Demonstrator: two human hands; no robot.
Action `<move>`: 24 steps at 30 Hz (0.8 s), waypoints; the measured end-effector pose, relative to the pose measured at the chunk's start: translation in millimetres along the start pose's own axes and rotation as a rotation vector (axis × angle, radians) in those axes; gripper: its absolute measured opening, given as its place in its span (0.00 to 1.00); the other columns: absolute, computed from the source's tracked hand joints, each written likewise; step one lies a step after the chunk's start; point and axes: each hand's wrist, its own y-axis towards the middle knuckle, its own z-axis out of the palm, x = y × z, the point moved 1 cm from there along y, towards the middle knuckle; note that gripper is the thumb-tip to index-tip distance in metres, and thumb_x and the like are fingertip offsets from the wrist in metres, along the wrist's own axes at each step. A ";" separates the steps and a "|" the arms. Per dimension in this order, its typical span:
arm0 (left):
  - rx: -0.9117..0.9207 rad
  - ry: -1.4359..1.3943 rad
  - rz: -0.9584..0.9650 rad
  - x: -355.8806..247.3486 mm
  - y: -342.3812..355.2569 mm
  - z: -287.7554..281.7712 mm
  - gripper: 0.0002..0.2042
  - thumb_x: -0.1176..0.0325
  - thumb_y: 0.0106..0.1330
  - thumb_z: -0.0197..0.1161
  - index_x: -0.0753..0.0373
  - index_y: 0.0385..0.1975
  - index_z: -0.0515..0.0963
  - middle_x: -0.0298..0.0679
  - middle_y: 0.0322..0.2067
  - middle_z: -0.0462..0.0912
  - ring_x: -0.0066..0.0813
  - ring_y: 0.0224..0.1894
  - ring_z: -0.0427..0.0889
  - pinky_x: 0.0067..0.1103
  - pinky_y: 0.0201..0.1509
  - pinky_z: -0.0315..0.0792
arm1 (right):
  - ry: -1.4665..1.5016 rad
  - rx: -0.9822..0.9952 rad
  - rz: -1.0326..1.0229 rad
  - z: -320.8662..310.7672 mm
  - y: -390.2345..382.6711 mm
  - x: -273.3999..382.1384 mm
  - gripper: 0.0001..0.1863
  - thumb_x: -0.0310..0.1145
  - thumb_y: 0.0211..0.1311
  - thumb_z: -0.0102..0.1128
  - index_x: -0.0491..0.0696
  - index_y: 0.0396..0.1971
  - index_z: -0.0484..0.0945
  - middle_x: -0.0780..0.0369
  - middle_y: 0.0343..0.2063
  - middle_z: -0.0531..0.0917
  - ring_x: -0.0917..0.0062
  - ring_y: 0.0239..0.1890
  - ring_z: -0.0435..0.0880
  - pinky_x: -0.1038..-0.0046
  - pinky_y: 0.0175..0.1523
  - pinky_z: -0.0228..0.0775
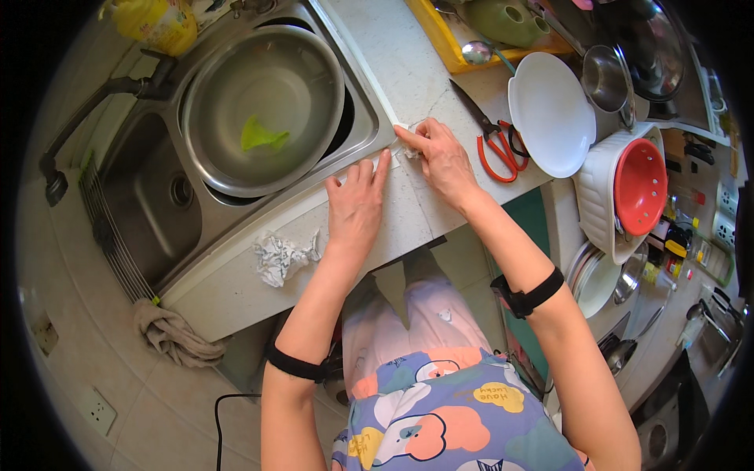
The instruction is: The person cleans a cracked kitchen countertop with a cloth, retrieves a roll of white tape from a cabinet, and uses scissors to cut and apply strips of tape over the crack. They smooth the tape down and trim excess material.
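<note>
A white strip borders the metal sink and meets a second length at its near right corner. My left hand rests there with its fingers stretched out, fingertips touching the strip along the near edge. On the other side of the corner, my right hand presses its straight index finger onto the strip's end. Its other fingers are curled round a crumpled white tissue, which is partly hidden. Another crumpled white tissue lies on the counter left of my left forearm.
A wide metal basin holding a green leaf stands in the sink, near a dark faucet. Red-handled scissors and a white plate lie to the right, before a red colander. A grey rag hangs at the counter's left end.
</note>
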 end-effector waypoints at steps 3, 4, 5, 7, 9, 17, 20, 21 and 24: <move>0.035 0.041 0.013 -0.6 0.2 -0.7 0.32 0.69 0.60 0.59 0.53 0.69 0.64 0.31 0.39 0.68 0.25 0.44 0.71 0.32 0.45 0.63 | -0.047 -0.022 -0.012 2.1 -10.1 -3.1 0.29 0.17 0.51 0.57 0.55 0.55 0.80 0.61 0.37 0.76 0.66 0.42 0.77 0.67 0.46 0.72; 0.054 0.066 0.020 -0.9 0.1 -0.7 0.31 0.67 0.61 0.58 0.53 0.69 0.65 0.31 0.39 0.68 0.25 0.44 0.71 0.33 0.46 0.63 | -0.121 -0.038 -0.033 4.8 -12.3 0.8 0.28 0.18 0.52 0.57 0.54 0.56 0.79 0.61 0.37 0.76 0.66 0.42 0.77 0.67 0.45 0.71; 0.039 0.056 0.020 -0.8 1.7 -0.7 0.32 0.69 0.60 0.58 0.54 0.69 0.64 0.31 0.39 0.69 0.25 0.44 0.71 0.32 0.46 0.63 | -0.195 -0.053 -0.053 6.1 -13.5 4.0 0.28 0.20 0.52 0.57 0.54 0.56 0.79 0.61 0.37 0.76 0.67 0.42 0.77 0.67 0.45 0.71; 0.016 0.037 0.023 -2.2 2.5 -3.5 0.34 0.74 0.59 0.59 0.54 0.69 0.64 0.32 0.39 0.69 0.26 0.44 0.71 0.30 0.44 0.62 | -0.247 -0.025 -0.064 2.6 -10.7 6.9 0.28 0.21 0.53 0.58 0.53 0.56 0.78 0.62 0.37 0.76 0.68 0.43 0.77 0.68 0.45 0.71; -0.006 0.019 0.031 1.8 -2.6 0.0 0.32 0.74 0.59 0.58 0.55 0.68 0.64 0.33 0.39 0.69 0.26 0.45 0.71 0.30 0.44 0.62 | -0.299 0.001 -0.076 2.3 -16.6 12.2 0.27 0.22 0.52 0.58 0.52 0.56 0.77 0.63 0.37 0.77 0.68 0.43 0.77 0.68 0.45 0.71; -0.096 -0.272 -0.008 29.2 -34.9 -11.8 0.27 0.79 0.57 0.57 0.63 0.61 0.70 0.45 0.54 0.72 0.43 0.58 0.70 0.35 0.60 0.65 | 0.011 -0.149 0.028 -6.8 -27.2 4.4 0.21 0.21 0.54 0.58 0.48 0.50 0.75 0.58 0.37 0.79 0.61 0.42 0.79 0.63 0.48 0.74; -0.070 -0.368 -0.095 45.6 -84.9 -22.1 0.26 0.83 0.54 0.58 0.66 0.58 0.73 0.48 0.59 0.70 0.50 0.63 0.67 0.38 0.65 0.62 | 0.071 -0.251 0.107 2.7 -37.2 4.5 0.14 0.18 0.52 0.60 0.47 0.39 0.77 0.57 0.35 0.80 0.60 0.41 0.81 0.64 0.44 0.76; -0.071 -0.388 -0.132 49.9 -103.0 -24.0 0.26 0.84 0.54 0.58 0.66 0.57 0.74 0.49 0.60 0.69 0.51 0.64 0.65 0.39 0.67 0.60 | 0.086 -0.231 0.084 15.1 -44.3 8.2 0.11 0.20 0.54 0.59 0.48 0.38 0.77 0.58 0.35 0.79 0.61 0.41 0.81 0.64 0.43 0.76; -0.037 -0.358 -0.192 60.1 -149.4 -27.2 0.26 0.82 0.56 0.60 0.63 0.58 0.74 0.49 0.62 0.68 0.51 0.64 0.65 0.40 0.67 0.60 | 0.090 -0.094 -0.034 19.6 -79.8 26.2 0.07 0.23 0.56 0.57 0.49 0.34 0.77 0.59 0.34 0.78 0.62 0.41 0.81 0.64 0.41 0.77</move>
